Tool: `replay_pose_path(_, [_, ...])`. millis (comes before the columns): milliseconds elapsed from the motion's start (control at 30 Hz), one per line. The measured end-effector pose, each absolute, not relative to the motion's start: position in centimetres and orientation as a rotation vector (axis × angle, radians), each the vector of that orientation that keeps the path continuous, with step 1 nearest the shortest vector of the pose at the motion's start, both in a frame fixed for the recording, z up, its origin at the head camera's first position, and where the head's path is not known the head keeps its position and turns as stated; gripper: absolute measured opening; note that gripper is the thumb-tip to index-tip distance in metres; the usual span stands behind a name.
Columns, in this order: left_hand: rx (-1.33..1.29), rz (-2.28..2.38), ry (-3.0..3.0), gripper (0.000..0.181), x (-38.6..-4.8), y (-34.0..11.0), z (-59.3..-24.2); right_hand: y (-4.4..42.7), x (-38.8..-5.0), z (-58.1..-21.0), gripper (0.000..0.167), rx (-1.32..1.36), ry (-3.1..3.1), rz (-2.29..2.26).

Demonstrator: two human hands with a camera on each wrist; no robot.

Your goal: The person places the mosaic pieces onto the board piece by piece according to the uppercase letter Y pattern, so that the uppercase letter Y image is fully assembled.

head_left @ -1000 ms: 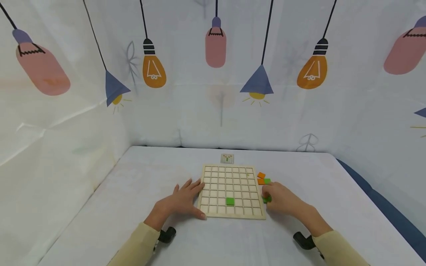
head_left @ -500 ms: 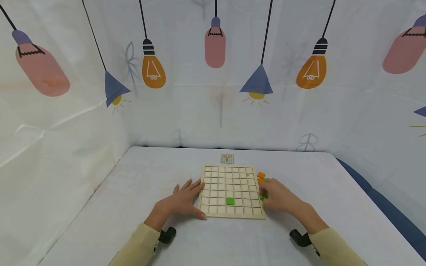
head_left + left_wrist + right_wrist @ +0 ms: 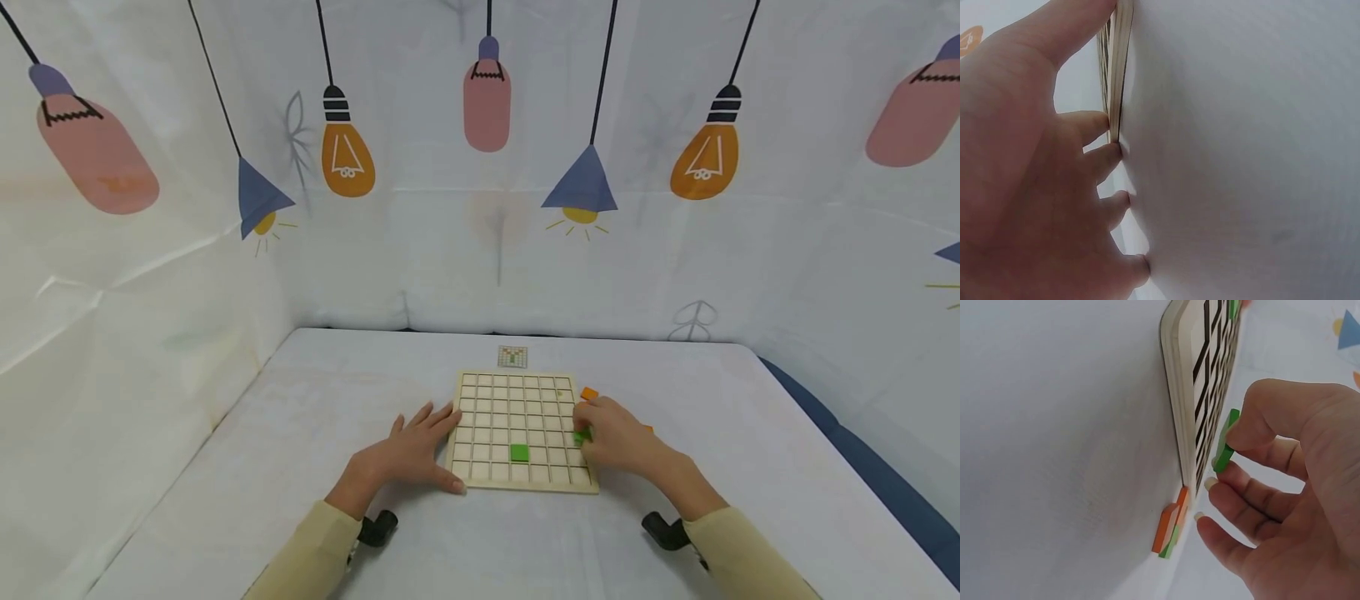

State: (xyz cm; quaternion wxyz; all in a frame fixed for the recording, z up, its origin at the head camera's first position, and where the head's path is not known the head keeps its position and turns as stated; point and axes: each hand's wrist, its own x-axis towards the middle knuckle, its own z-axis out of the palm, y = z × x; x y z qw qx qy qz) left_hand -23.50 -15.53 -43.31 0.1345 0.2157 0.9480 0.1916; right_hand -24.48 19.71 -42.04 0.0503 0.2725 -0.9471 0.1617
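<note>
A pale wooden grid board [image 3: 487, 407] lies on the white table, with one green tile [image 3: 519, 452] in a cell of its lower part. My left hand [image 3: 412, 450] rests with spread fingers at the board's left edge, the thumb by the near left corner; the left wrist view shows fingertips against the board's side. Over the board's right edge, my right hand [image 3: 622, 433] pinches a green tile [image 3: 1227, 440] between thumb and fingers, seen clearly in the right wrist view. Below that hand there, orange [image 3: 1162, 531] and green [image 3: 1170, 545] tiles lie beside the board.
A small patterned card [image 3: 512, 357] lies behind the board. An orange tile [image 3: 589, 393] sits off the board's far right corner, and a bit of orange [image 3: 648, 428] shows behind my right hand. A curtain printed with lamps hangs behind the table.
My right hand has moved left, from beside the board to over its right edge, carrying the green tile. The left hand has stayed at the board's left edge.
</note>
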Motion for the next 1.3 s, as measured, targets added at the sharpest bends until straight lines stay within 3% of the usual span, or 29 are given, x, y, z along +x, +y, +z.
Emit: replay_pose_path(1300, [0.616, 0.554, 2.756, 0.116, -23.6, -15.5, -43.3, 14.1, -26.0, -43.0, 0.020, 0.945, -2.883, 0.597])
